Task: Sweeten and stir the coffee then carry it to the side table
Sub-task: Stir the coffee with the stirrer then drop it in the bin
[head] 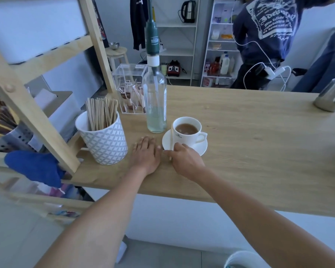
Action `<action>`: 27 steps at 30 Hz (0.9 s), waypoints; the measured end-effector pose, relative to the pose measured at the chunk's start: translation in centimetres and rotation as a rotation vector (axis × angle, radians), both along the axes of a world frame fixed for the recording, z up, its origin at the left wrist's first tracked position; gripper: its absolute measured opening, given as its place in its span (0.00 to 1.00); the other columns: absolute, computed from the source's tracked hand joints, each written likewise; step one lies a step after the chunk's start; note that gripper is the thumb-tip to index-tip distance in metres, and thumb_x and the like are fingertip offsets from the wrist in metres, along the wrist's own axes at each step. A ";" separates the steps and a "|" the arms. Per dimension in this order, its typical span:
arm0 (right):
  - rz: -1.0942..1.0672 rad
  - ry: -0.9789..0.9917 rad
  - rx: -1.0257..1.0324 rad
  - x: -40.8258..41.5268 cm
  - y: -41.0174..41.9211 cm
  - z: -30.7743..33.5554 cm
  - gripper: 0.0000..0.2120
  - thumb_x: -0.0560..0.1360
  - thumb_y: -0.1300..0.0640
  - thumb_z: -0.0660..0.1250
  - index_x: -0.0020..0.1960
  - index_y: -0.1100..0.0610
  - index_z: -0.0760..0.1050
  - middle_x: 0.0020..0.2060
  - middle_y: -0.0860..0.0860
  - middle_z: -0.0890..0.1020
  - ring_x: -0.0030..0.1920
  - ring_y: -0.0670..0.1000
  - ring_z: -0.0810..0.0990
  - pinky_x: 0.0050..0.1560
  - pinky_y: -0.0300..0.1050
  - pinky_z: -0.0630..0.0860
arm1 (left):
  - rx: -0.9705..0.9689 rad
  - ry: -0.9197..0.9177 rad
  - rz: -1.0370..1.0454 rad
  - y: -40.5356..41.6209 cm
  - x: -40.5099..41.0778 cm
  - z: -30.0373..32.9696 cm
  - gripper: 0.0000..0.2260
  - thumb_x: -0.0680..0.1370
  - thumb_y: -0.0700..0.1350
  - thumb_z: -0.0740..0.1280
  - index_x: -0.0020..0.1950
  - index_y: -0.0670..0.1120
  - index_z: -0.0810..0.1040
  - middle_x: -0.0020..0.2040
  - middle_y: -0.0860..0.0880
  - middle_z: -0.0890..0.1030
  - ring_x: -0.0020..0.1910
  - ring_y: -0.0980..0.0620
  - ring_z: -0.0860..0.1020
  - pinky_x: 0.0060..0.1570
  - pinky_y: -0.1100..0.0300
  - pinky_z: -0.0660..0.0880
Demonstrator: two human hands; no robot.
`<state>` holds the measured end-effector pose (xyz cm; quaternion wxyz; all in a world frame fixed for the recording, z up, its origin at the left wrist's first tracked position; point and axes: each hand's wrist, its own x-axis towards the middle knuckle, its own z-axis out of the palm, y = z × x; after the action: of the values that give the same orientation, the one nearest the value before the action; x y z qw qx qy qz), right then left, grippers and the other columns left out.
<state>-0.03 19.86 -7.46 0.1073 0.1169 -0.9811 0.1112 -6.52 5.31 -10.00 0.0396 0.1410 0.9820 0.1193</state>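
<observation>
Far left of my fingers I see a patterned pot [104, 144] of wooden sticks [102, 116]. My left hand [146, 154] lies flat on the counter [259, 144], fingers straight and together, holding nothing. Just beyond its fingertips stands a syrup bottle [156, 105]. My right hand [184, 161] sits at the saucer [200, 147] edge, fingers pinched on a stirrer [171, 141] leaning against the cup [187, 132] of coffee [187, 129], just past those fingers.
</observation>
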 end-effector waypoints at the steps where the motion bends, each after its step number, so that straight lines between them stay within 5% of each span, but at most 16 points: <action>1: 0.018 0.035 -0.008 -0.2 0.0 -0.1 0.12 0.71 0.63 0.68 0.52 0.54 0.84 0.38 0.59 0.77 0.37 0.61 0.78 0.32 0.43 0.65 | -0.003 0.002 0.002 0.0 0.0 -0.1 0.26 0.83 0.54 0.45 0.80 0.47 0.53 0.80 0.46 0.51 0.79 0.49 0.47 0.77 0.51 0.43; 4: 0.062 0.183 -0.030 -0.5 -0.1 -0.8 0.02 0.64 0.61 0.72 0.35 0.56 0.83 0.28 0.55 0.75 0.24 0.58 0.75 0.24 0.40 0.71 | -0.010 0.002 0.004 -0.1 0.1 -0.1 0.26 0.83 0.54 0.44 0.80 0.47 0.51 0.80 0.46 0.50 0.79 0.49 0.46 0.77 0.50 0.42; 10: 0.033 0.438 -0.346 -0.4 -1.1 3.8 0.11 0.75 0.61 0.58 0.44 0.65 0.76 0.36 0.58 0.79 0.35 0.59 0.76 0.32 0.48 0.72 | 0.021 0.055 0.025 0.0 0.2 -0.8 0.25 0.83 0.53 0.48 0.79 0.47 0.55 0.80 0.45 0.55 0.79 0.48 0.50 0.77 0.49 0.45; 16: -0.357 0.650 -0.783 -1.2 1.7 11.5 0.13 0.79 0.60 0.51 0.48 0.65 0.72 0.38 0.52 0.74 0.36 0.51 0.69 0.35 0.42 0.58 | 0.012 0.048 0.037 0.3 0.0 -0.7 0.26 0.83 0.54 0.47 0.79 0.47 0.55 0.80 0.46 0.54 0.79 0.49 0.49 0.77 0.51 0.44; 22: -0.534 0.431 -0.681 -3.2 3.6 10.0 0.11 0.79 0.61 0.52 0.51 0.63 0.73 0.43 0.59 0.81 0.43 0.61 0.77 0.42 0.52 0.72 | 0.024 0.044 0.039 0.2 -0.1 -0.7 0.26 0.82 0.54 0.47 0.79 0.47 0.55 0.80 0.46 0.54 0.79 0.49 0.49 0.77 0.51 0.44; 27: -0.557 0.451 -0.498 -4.3 4.4 9.4 0.12 0.80 0.60 0.52 0.51 0.62 0.74 0.43 0.59 0.81 0.44 0.61 0.76 0.38 0.48 0.67 | 0.013 0.045 0.024 0.2 -0.1 -0.6 0.26 0.82 0.55 0.47 0.79 0.47 0.54 0.80 0.45 0.53 0.79 0.48 0.49 0.77 0.50 0.45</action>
<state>-4.31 24.26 1.92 0.3698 -0.1603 -0.8704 0.2828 -6.62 5.50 -10.60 0.0153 0.1319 0.9835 0.1228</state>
